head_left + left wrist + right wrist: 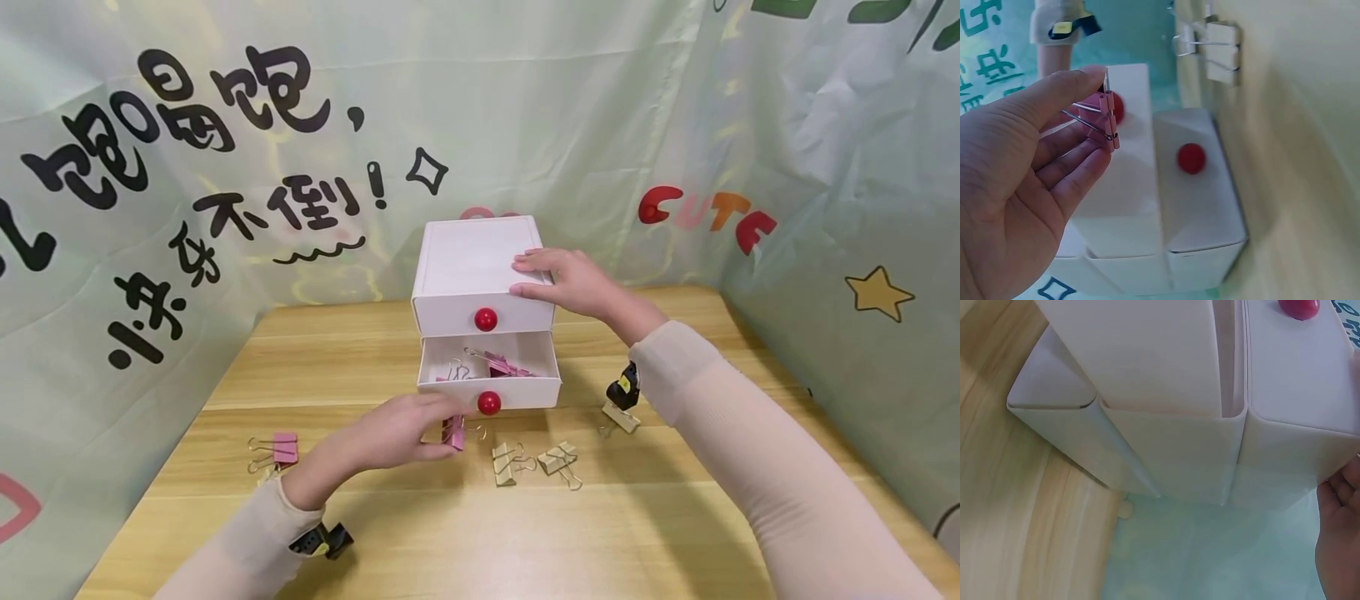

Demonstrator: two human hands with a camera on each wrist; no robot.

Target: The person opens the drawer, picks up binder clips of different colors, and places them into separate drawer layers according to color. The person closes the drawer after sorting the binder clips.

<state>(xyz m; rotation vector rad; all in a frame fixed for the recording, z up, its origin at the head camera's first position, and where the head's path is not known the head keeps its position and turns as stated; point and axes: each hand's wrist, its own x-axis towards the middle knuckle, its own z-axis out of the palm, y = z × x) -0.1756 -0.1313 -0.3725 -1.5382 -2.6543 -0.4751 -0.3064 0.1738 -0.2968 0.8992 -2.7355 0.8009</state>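
Note:
A white box of drawers (476, 258) with red knobs stands on the table. Its middle drawer (442, 392) is pulled out, and several pink binder clips (507, 365) lie inside. In front of that drawer's left side, my left hand (397, 429) pinches a pink binder clip (1110, 122) between thumb and fingers; the wire handles show in the left wrist view. My right hand (576, 282) rests on the right edge of the box's top, its fingers extended. The right wrist view catches only part of that hand beside the top section.
Cream binder clips (504, 465) lie on the wooden table (495, 542) before the drawers, with another cream clip (621, 417) under the right forearm. Near the left wrist lies a pink binder clip (285, 448). A printed cloth (570, 108) hangs behind.

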